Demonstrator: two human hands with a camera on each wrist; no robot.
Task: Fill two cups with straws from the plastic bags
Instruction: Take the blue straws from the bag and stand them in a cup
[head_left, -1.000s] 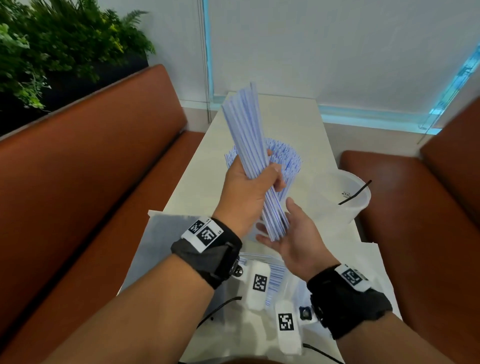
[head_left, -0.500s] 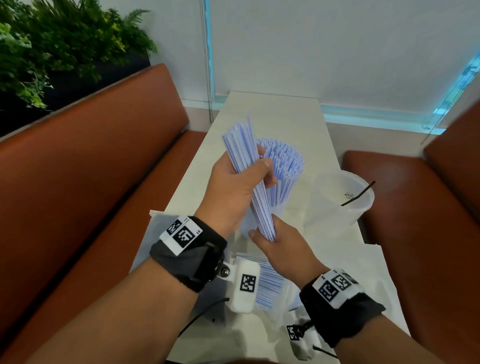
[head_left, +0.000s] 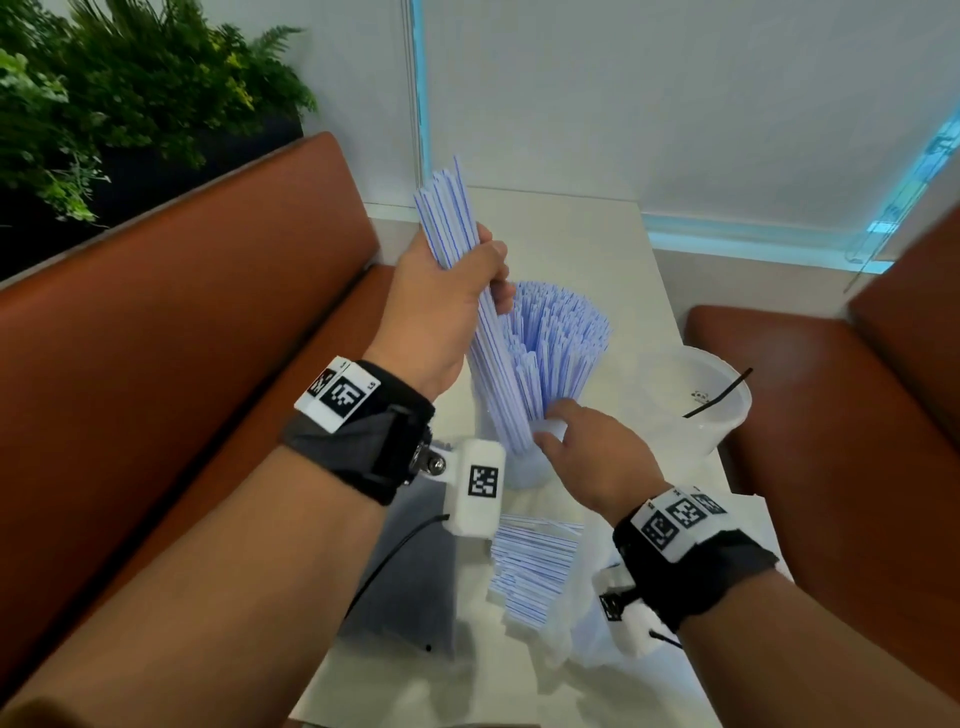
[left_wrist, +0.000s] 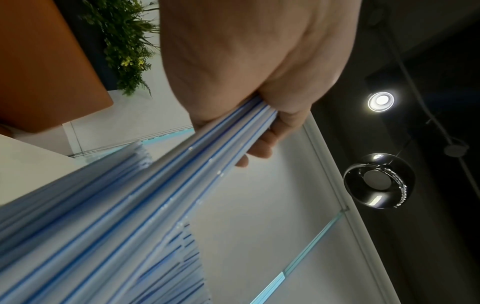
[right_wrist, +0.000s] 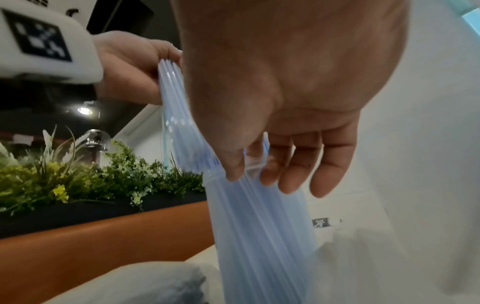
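My left hand (head_left: 447, 296) grips a bundle of white, blue-striped straws (head_left: 447, 218) near its top. The bundle leans down to the right, its lower end inside a clear cup (head_left: 519, 470) packed with more straws (head_left: 561, 332). My right hand (head_left: 592, 457) is at that cup's near rim. In the right wrist view its thumb and forefinger (right_wrist: 270, 174) pinch the cup's (right_wrist: 259, 236) rim, the other fingers hanging loose. A second clear cup (head_left: 727, 415) stands to the right and holds only a thin black stick (head_left: 719, 395). The left wrist view shows the gripped straws (left_wrist: 155, 185) up close.
An opened plastic bag with several more straws (head_left: 535, 571) lies on the narrow white table (head_left: 571, 234) under my wrists, beside crumpled bag plastic (head_left: 405, 571). Orange benches flank the table on the left (head_left: 182, 338) and right (head_left: 831, 441). A plant (head_left: 130, 104) stands behind the left bench.
My left hand moved the bundle away from me, and its lower end went down into the full cup. My right hand left the bundle's bottom and moved to the cup's rim.
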